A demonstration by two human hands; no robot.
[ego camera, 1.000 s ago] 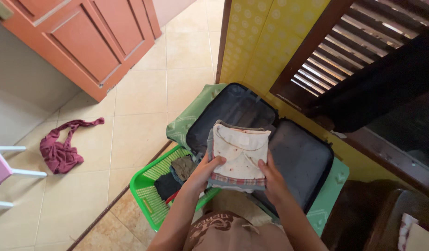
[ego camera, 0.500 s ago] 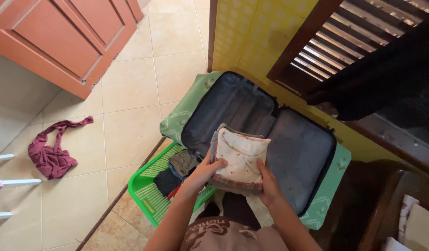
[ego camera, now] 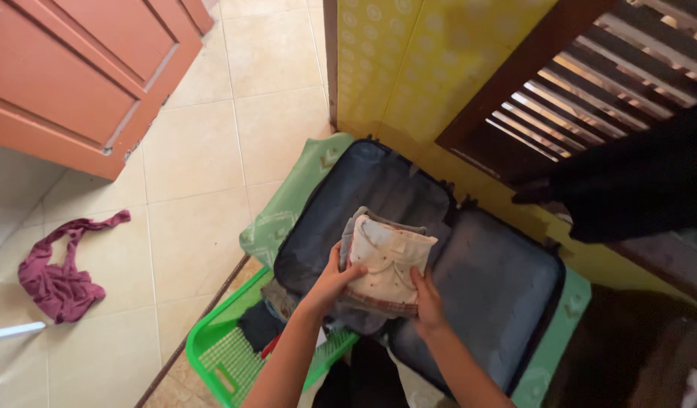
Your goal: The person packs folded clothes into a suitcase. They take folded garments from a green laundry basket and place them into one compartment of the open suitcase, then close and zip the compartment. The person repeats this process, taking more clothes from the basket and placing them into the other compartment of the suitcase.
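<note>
We see both hands closed around a stack of folded clothes (ego camera: 385, 264), held over the open suitcase (ego camera: 507, 279). The left hand (ego camera: 335, 278) grips the stack's left edge, thumb lying across the top and the other fingers tucked underneath out of our sight. The right hand (ego camera: 426, 296) grips the near right corner the same way, thumb on top, fingers curled below. The top piece of the stack is cream with small reddish dots and a plaid band along its near edge; grey folded pieces sit beneath it and show at the far and left sides. We cannot tell whether the stack's underside touches the suitcase lining or hangs just above it. The suitcase lies spread flat with its two dark grey halves side by side, and the stack sits about over the join between them, toward the left half. A green patterned cloth (ego camera: 282, 213) lies under the suitcase, showing at its left and at the near right. Near and left of the hands stands a green plastic basket (ego camera: 212, 361) with dark garments in it. Well apart to the left, a maroon garment (ego camera: 55, 281) lies crumpled on the tiled floor (ego camera: 197, 166). At the far left is an orange door (ego camera: 77, 75), and a yellow wall (ego camera: 409, 68) stands behind the suitcase.
</note>
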